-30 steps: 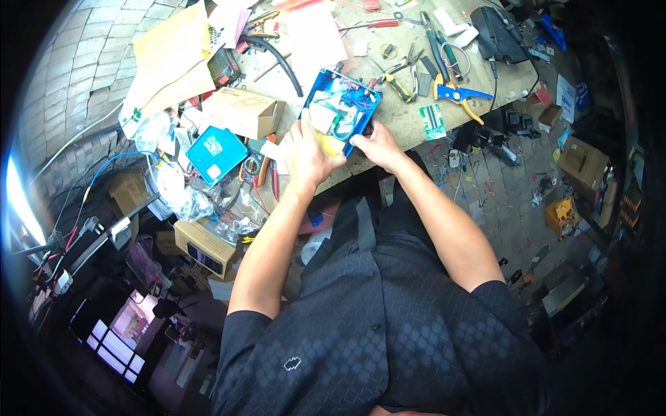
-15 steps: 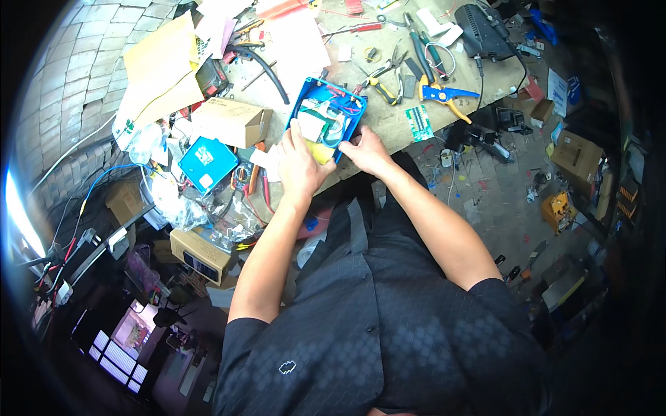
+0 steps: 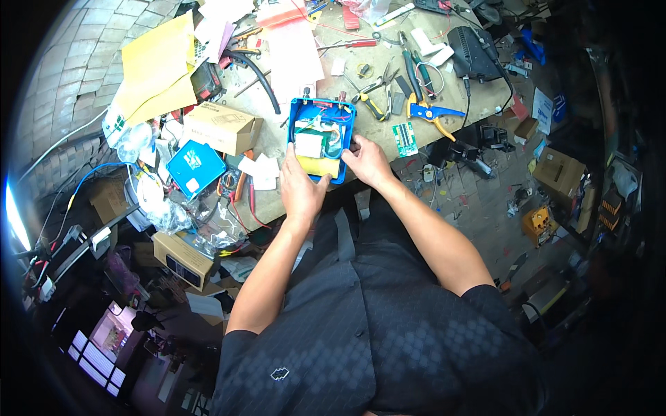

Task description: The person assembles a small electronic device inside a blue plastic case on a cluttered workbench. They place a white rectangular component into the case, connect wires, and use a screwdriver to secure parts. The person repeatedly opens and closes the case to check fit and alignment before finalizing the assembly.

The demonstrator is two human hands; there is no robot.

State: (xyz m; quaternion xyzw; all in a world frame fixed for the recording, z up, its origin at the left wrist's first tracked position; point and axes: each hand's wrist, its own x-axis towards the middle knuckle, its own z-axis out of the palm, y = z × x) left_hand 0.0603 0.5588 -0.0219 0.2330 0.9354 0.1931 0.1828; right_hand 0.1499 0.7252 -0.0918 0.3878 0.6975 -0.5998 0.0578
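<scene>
Between my hands, at the near edge of the workbench, is an open blue plastic box (image 3: 350, 128) with two metal terminals on its far wall. Inside it lie a white block, a green circuit board, wires and a yellow piece (image 3: 318, 167). My left hand (image 3: 302, 188) grips the box's left wall, with the thumb at the near left corner. My right hand (image 3: 369, 161) pinches the right wall between thumb and fingers. A blue lid (image 3: 196, 168) lies to the left of the box. A small green circuit board (image 3: 404, 139) rests on the bench to the right.
Blue-and-orange wire strippers (image 3: 433, 112), yellow-black pliers (image 3: 374, 107) and green-handled pliers (image 3: 409, 66) lie beyond the box. A cardboard box (image 3: 223, 128) stands to the left, near white paper pieces (image 3: 262, 171). A black device (image 3: 475, 52) sits at the far right.
The blue box has turned from tilted to nearly straight and shifted slightly nearer, both hands still on its sides. The whole view has shifted slightly.
</scene>
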